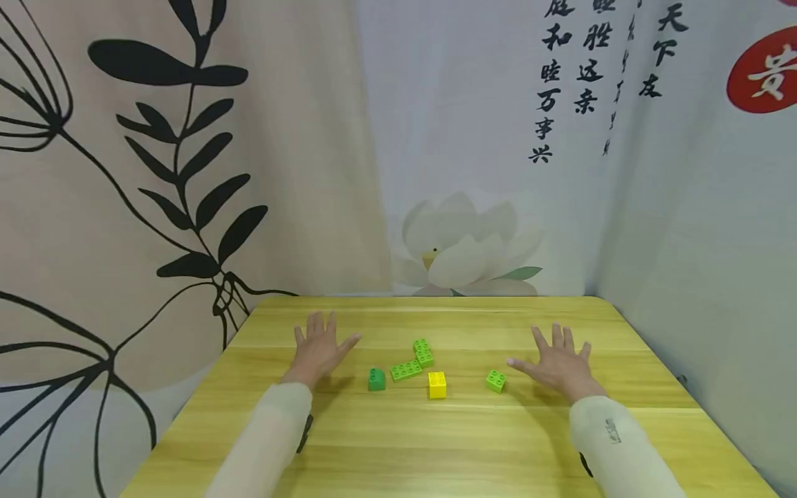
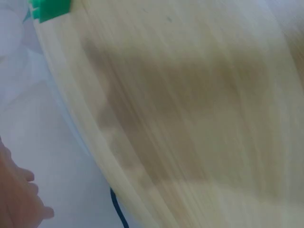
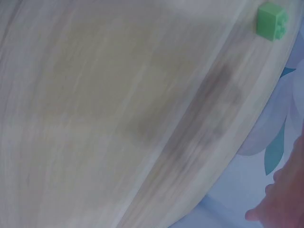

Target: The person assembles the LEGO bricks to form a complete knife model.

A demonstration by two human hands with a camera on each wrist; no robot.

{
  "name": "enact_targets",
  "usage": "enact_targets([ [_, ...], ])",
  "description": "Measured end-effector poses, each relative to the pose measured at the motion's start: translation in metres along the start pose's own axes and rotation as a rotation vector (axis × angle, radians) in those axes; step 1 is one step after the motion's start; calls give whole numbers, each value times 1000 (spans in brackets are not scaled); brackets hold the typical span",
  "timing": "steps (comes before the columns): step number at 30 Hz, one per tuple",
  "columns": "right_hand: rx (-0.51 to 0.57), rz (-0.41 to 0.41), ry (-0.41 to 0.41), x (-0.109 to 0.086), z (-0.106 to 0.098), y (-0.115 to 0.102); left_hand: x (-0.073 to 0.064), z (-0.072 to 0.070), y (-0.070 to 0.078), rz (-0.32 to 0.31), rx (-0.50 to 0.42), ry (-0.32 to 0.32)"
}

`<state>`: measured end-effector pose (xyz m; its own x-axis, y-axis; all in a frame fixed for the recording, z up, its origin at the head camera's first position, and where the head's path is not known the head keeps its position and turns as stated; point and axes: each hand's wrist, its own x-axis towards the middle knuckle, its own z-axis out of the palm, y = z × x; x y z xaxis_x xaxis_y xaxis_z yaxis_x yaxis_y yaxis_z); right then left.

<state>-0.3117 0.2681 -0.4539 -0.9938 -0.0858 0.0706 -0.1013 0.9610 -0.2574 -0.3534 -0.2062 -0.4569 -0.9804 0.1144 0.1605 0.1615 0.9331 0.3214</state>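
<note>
The left hand (image 1: 317, 351) and the right hand (image 1: 560, 363) are both spread wide with fingers straight, holding nothing; their shadows suggest they hover above the wooden surface (image 1: 386, 443). Five toy blocks sit between them. The dark green block (image 1: 376, 380) is nearest the left hand, and the small light green block (image 1: 495, 381) lies just beside the right thumb. Between these are the yellow block (image 1: 437, 385), the nearer long green block (image 1: 406, 371) and the farther long green block (image 1: 423, 353). The two long ones come together at an angle; whether they are joined or merely close, I cannot tell.

The blocks look like hard plastic, so they should be light, stiff and hard to break, though the smooth sides may slip a little under a loose pinch. Thumb and forefinger on two opposite side walls, below the studs, would seem the best hold; for the long ones, pinching across the narrow width near the middle should keep them level.

No container shows in any view.
</note>
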Motion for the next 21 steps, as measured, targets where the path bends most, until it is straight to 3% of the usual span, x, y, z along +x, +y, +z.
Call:
enact_targets([
  [5, 5, -12, -2, 4, 2, -4, 4, 1, 12, 8, -27, 9],
  [10, 25, -21, -14, 6, 1, -15, 6, 2, 18, -6, -56, -33],
  [21, 124, -40, -31, 13, 2, -35, 14, 12, 37, -7, -223, -63],
])
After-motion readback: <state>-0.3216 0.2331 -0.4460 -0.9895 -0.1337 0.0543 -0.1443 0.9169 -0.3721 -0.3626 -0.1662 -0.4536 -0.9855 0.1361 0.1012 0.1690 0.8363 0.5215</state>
